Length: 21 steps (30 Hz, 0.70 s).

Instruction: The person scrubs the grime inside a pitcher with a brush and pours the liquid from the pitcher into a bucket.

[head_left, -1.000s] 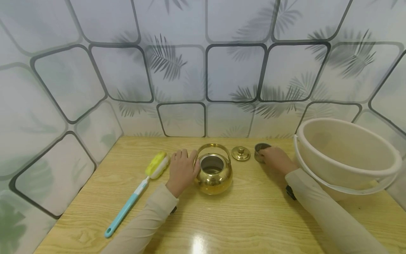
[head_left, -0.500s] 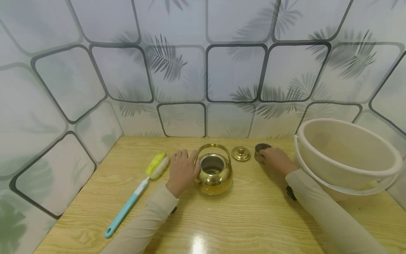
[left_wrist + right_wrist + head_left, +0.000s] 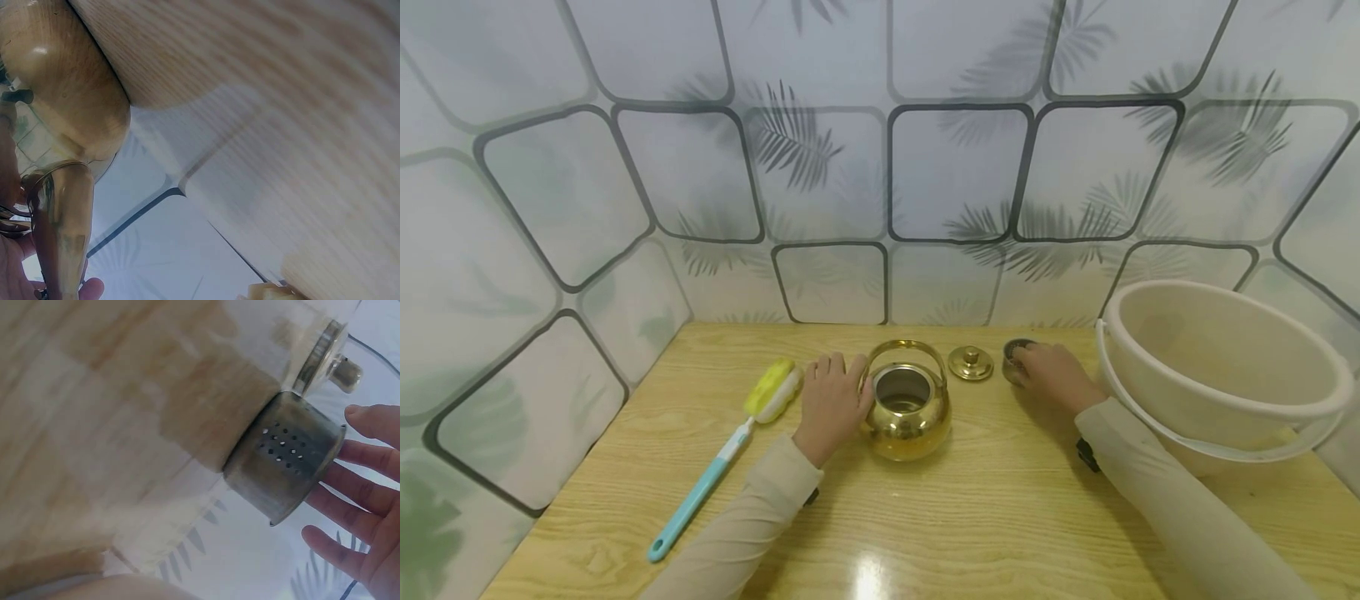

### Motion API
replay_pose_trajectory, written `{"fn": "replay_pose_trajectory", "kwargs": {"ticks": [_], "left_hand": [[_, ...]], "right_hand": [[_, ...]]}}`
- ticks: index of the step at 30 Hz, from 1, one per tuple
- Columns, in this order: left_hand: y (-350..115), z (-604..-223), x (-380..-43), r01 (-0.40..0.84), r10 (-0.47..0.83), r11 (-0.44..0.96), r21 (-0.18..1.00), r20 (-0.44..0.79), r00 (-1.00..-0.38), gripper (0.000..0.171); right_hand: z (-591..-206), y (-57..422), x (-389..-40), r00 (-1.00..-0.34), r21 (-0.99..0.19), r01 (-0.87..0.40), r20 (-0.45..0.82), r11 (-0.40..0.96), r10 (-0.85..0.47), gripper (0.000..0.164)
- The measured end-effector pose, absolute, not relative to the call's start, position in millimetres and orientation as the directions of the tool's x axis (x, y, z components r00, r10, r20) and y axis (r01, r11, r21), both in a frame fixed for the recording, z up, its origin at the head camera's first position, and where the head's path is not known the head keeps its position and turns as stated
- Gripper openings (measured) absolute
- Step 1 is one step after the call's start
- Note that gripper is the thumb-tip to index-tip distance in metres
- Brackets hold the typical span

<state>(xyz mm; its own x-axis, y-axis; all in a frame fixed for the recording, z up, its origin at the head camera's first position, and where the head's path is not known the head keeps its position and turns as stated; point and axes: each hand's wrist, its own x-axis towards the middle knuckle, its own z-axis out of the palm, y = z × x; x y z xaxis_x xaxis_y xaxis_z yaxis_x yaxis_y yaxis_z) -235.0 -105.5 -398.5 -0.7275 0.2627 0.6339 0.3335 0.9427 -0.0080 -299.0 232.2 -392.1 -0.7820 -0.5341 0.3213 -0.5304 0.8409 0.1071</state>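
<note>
A shiny brass kettle [image 3: 906, 429] with its handle raised stands lidless on the table. My left hand [image 3: 833, 404] rests over its left side, covering the spout in the head view. In the left wrist view the spout [image 3: 62, 231] lies between the thumb side and a fingertip beyond it. My right hand [image 3: 1054, 377] is at a small metal strainer [image 3: 1017, 369] standing to the right. In the right wrist view, straight fingers [image 3: 359, 487] reach behind the rim of the perforated strainer [image 3: 284, 459], while the thumb stays apart from it. The brass lid [image 3: 970, 363] lies between kettle and strainer.
On the left lies a bottle brush [image 3: 700, 492] with a blue handle and a yellow-and-white sponge head. A large cream bucket [image 3: 1217, 375] with its handle down stands at the right, close to my right forearm. Patterned walls border the table's back and left.
My right hand's fingers have shifted slightly at the strainer and now cover more of its rim. The left hand and the kettle have stayed in place.
</note>
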Motion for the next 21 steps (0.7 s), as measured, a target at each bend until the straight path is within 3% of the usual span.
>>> {"fn": "replay_pose_trajectory", "kwargs": {"ticks": [9, 21], "left_hand": [[-105, -400, -236, 0.325, 0.258, 0.946, -0.009, 0.627, -0.735, 0.016], [-105, -399, -234, 0.321, 0.258, 0.947, -0.015, 0.633, -0.73, 0.015]], "right_hand": [[-380, 225, -296, -0.787, 0.116, -0.509, 0.338, 0.853, -0.516, 0.017], [-365, 216, -289, -0.736, 0.136, -0.532, 0.414, 0.836, -0.536, 0.017]]}}
